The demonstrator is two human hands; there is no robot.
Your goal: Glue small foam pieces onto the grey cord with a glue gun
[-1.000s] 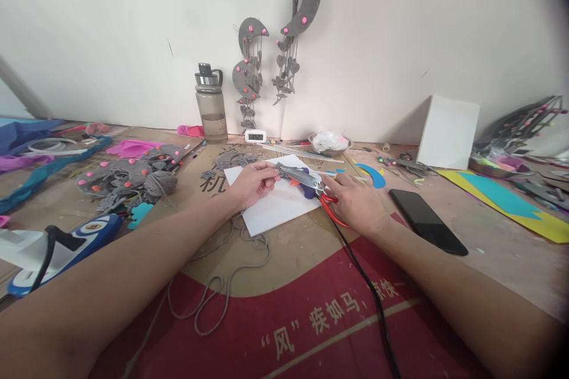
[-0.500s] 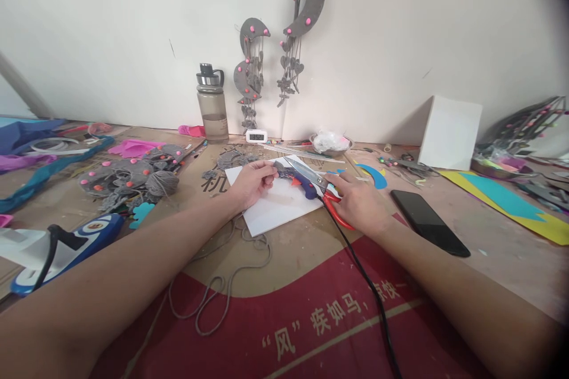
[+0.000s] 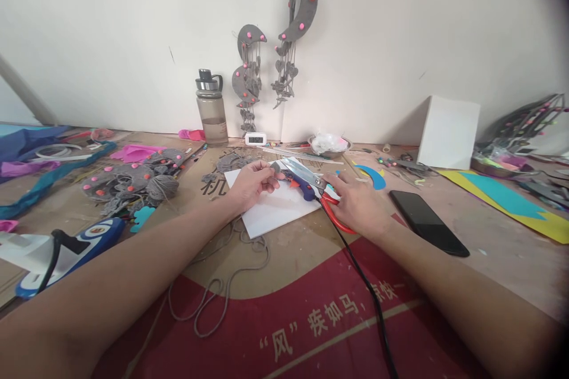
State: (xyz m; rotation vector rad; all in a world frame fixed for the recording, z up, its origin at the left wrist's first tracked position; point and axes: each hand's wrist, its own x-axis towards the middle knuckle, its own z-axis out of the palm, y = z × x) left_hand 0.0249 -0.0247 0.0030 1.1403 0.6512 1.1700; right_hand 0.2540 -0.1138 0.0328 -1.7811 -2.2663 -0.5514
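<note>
My right hand (image 3: 351,198) is closed on the red-handled scissors (image 3: 341,222), whose blades point left toward my other hand. Between the thumb and fingers of my left hand (image 3: 255,183) is a small grey piece (image 3: 276,167), right by the blade tips. Below both hands lies a white sheet (image 3: 278,210) on the cardboard. A dark blue tool (image 3: 306,190) with a black cable rests under the scissors, partly hidden by them. Loose grey yarn (image 3: 229,284) curls over the cardboard below my left hand.
A phone (image 3: 429,222) lies right of my right hand. Grey felt pieces and a yarn ball (image 3: 162,185) are at the left, near a blue and white power strip (image 3: 95,240). Behind stand a bottle (image 3: 212,115) and a small clock (image 3: 255,139). Moon-shaped hangings (image 3: 304,9) hang on the wall.
The scissor blades have shifted slightly left and lie closer to the fingers of my left hand. The camera view has moved a little. Both hands keep their hold.
</note>
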